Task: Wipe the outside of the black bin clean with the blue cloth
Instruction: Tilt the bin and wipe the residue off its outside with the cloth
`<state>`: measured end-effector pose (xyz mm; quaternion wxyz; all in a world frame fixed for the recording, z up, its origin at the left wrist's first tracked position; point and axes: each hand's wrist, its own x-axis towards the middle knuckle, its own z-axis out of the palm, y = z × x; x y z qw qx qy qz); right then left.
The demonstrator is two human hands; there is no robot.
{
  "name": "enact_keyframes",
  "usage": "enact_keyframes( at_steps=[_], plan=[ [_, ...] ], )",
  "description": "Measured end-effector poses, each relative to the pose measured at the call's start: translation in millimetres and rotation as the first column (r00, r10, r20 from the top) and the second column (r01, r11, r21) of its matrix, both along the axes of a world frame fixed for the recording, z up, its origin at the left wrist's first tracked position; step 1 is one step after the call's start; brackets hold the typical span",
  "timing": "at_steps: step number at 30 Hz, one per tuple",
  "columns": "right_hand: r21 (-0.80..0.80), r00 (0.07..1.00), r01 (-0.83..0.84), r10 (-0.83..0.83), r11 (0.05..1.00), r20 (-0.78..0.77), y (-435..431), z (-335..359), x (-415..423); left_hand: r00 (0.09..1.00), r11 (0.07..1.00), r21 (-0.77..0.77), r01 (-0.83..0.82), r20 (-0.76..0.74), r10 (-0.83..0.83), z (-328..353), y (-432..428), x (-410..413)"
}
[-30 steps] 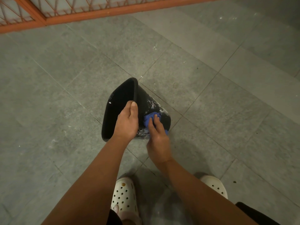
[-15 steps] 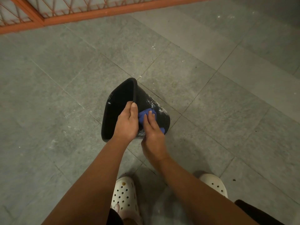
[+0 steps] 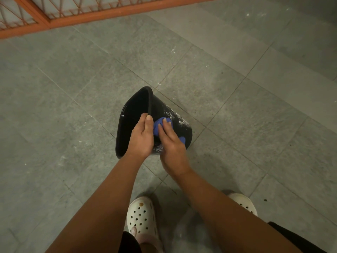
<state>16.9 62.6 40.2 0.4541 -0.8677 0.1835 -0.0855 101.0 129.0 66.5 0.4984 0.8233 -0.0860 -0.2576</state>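
Plastic, glossy and black, makes up the black bin (image 3: 159, 108). It has a rounded-rectangular mouth and walls that taper to a narrower base. It lies tipped over on the floor (image 3: 73, 106), well away from the floor's far edge, with its mouth turned left and its base to the right. White, crusty flecks speckle its upper outer wall.

The left hand (image 3: 141, 138) grasps the rim, with the thumb along the outside edge and the fingers curled over into the mouth. The right hand (image 3: 172, 145) lies flat, its fingers nearly straight, pressing the bunched blue cloth (image 3: 158, 126) against the outer wall just beside the left thumb. That hand covers most of the cloth. Only one soft fold shows above the fingers and a corner past the knuckles.

The floor is matte grey tile with thin joints and pale specks. An orange metal grille (image 3: 54, 21) runs along its far edge. Near the bottom stand two white perforated clogs (image 3: 141, 216), partly hidden by the forearms.
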Motion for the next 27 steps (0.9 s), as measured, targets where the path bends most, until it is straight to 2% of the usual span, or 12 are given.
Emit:
enact_keyframes(
  at_steps=[6,12,19,24,27],
  plan=[
    [-0.036,0.980,0.072,-0.077,0.997,-0.184,-13.9,-9.4,2.0,0.999,0.999,0.044,0.025,-0.029,-0.024,-1.6,1.4,-3.5],
    [-0.077,0.999,0.006,-0.010,0.997,-0.052,-3.2,3.5,2.7,0.998,1.000,-0.007,0.022,-0.067,-0.022,2.7,3.4,-4.3],
    [-0.041,0.989,0.018,-0.024,0.999,-0.147,-16.3,-9.9,3.4,0.991,0.999,0.037,-0.016,-0.132,0.021,3.3,10.8,-7.2],
    [-0.033,0.994,-0.032,0.028,0.999,-0.107,-13.6,-10.4,-4.7,0.944,0.978,0.081,-0.190,-0.260,0.205,8.0,6.7,0.9],
    [-0.026,0.998,-0.017,0.016,1.000,-0.067,-11.7,-12.4,-13.0,0.957,0.979,0.101,-0.175,-0.215,0.194,10.4,2.5,4.2]
  ],
)
